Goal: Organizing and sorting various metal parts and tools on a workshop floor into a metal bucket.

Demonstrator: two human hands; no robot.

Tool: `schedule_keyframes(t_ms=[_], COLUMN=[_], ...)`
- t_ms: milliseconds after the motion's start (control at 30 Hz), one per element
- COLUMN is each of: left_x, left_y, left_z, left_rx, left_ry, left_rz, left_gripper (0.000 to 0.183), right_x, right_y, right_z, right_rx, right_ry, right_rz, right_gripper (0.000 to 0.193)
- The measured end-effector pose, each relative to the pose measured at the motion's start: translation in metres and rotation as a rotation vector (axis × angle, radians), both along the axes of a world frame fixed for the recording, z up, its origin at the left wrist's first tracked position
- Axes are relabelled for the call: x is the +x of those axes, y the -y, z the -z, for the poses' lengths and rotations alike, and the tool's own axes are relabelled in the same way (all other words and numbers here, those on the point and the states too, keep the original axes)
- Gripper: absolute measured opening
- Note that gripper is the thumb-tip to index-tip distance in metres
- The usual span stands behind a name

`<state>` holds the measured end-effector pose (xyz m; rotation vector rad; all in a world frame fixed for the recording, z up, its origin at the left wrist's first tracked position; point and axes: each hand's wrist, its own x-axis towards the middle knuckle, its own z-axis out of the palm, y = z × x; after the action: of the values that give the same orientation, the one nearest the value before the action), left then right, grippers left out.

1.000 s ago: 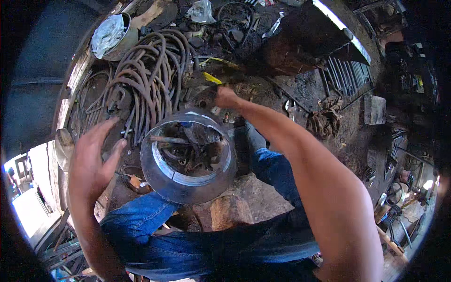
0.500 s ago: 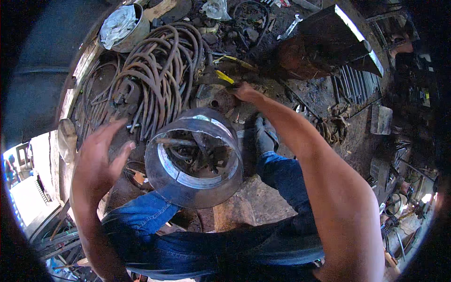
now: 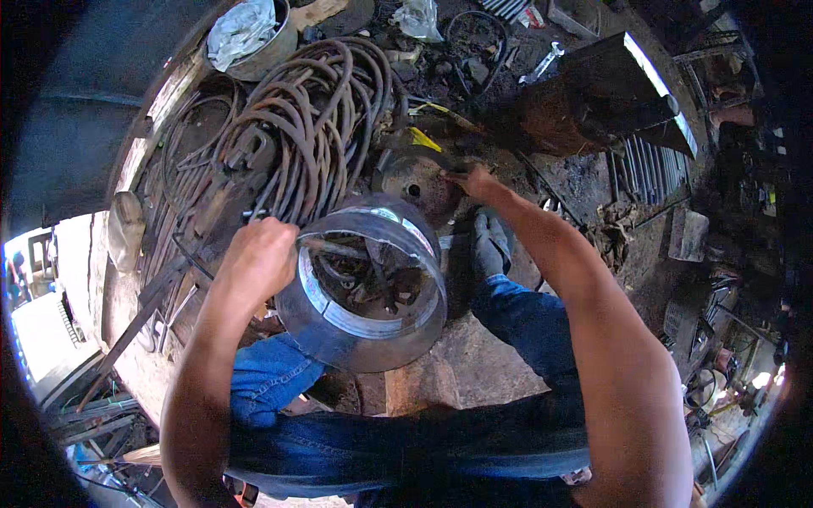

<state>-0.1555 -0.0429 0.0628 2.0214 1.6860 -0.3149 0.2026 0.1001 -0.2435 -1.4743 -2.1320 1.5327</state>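
In the head view, the left hand (image 3: pixel 261 256) is at the upper left side of a wide metal ring (image 3: pixel 356 349). Its fingers are curled together, and it appears to be clamped on the rim, although the fingertips are hidden. The ring is in front of the person, close to the left knee of the blue jeans (image 3: pixel 279 378). It has a dark outer wall and a bright inner band, and through its opening one can see dark scraps (image 3: pixel 373 284). I cannot tell on what it rests.

The right hand (image 3: pixel 476 184) reaches forward with the arm extended. Its fingers are at the right edge of a rusty round disc (image 3: pixel 430 196), which has a hole in the middle. Whether these fingers are clamped on the disc or only touch it, I cannot tell. The disc is on the dark ground (image 3: pixel 622 279), just beyond the ring, and a yellow strip (image 3: pixel 425 140) lies near its far edge.

To the left of the disc there is a big coil of brown hose (image 3: pixel 306 127), and behind it a pot (image 3: pixel 269 57) with clear plastic (image 3: pixel 243 32) inside. Farther to the right are a wrench (image 3: pixel 542 63) and a dark metal box (image 3: pixel 584 97).
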Motion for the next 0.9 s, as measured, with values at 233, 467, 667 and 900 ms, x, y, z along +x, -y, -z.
schedule_keyframes(t_ms=[233,467,667,900], left_x=[0.024,0.012,0.007,-0.011], left_y=[-0.012,-0.019,-0.029,-0.023], left_z=[0.013,-0.011,-0.046,-0.079], left_rx=[0.282,0.014,0.058,0.185], left_ry=[0.120,0.030,-0.045,0.096], left_rz=[0.046,-0.163,-0.225,-0.196], left_gripper=[0.008,0.043,0.041,0.047], right_x=[0.126,0.021,-0.010,-0.062], right_y=[-0.032,-0.060,0.005,0.093], right_z=[0.014,-0.246,-0.407,-0.411], right_rx=[-0.099,0.381,0.904,0.582], right_ry=[0.029,0.258,0.079,-0.059], right_rz=[0.354,-0.115,-0.234,-0.169], right_gripper=[0.041,0.031,0.035,0.030])
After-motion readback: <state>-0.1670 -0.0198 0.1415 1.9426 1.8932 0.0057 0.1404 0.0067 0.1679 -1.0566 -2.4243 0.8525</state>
